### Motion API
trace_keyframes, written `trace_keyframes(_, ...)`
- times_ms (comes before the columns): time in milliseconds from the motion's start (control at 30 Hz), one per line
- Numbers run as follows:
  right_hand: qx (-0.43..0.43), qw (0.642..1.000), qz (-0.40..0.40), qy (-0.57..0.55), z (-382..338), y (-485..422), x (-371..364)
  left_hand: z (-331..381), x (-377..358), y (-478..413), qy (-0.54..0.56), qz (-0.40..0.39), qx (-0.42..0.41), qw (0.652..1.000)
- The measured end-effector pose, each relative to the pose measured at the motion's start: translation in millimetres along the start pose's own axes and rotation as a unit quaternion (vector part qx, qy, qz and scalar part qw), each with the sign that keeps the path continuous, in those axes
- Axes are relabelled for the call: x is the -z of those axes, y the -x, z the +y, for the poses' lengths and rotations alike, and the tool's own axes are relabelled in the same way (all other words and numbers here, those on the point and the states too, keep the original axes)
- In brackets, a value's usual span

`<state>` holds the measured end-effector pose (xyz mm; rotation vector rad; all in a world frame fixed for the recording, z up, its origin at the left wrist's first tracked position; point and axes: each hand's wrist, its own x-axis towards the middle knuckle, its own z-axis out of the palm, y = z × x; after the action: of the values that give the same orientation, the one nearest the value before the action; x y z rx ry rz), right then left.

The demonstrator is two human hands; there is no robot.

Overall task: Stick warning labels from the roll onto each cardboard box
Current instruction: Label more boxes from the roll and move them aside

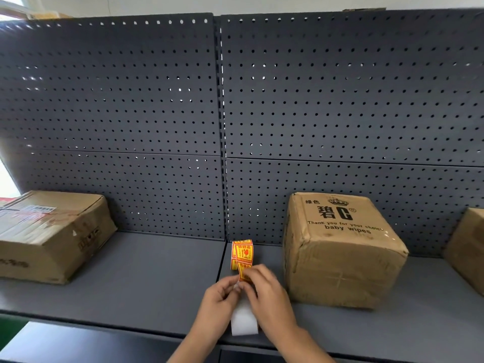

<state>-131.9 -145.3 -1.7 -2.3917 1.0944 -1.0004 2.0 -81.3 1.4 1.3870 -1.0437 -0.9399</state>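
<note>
The label roll (242, 254) stands on edge on the grey shelf (146, 279), near the shelf's middle seam and just in front of the pegboard panel (131, 100). A label strip (245, 271) runs from the roll down to both hands.

- The left hand (222, 297) pinches the free end of the strip, fingers curled.
- The right hand (264, 289) pinches the same end from the other side, fingers closed on the strip.
- White backing paper (245, 320) hangs below the hands, over the shelf's front edge.

Three cardboard boxes rest on the shelf:

- The left box (52, 234) lies well apart from the roll.
- The centre box (340, 250), printed "baby wipes", sits just to the right of the hands.
- The right box (468, 250) is cut off by the frame edge.
</note>
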Motion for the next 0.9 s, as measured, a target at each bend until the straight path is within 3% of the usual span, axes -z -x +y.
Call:
trace_keyframes(300, 0.065, 0.997, 0.045, 0.015, 4.6, 3.0, 2.8, 5.2, -4.6, 6.7, -0.019, 0.017, -0.019, 0.999)
trace_keyframes(900, 0.028, 0.998, 0.017, -0.048, 13.0, 1.7, 13.9, 10.4, -10.3, 10.3, -0.088, 0.035, -0.025, 0.995)
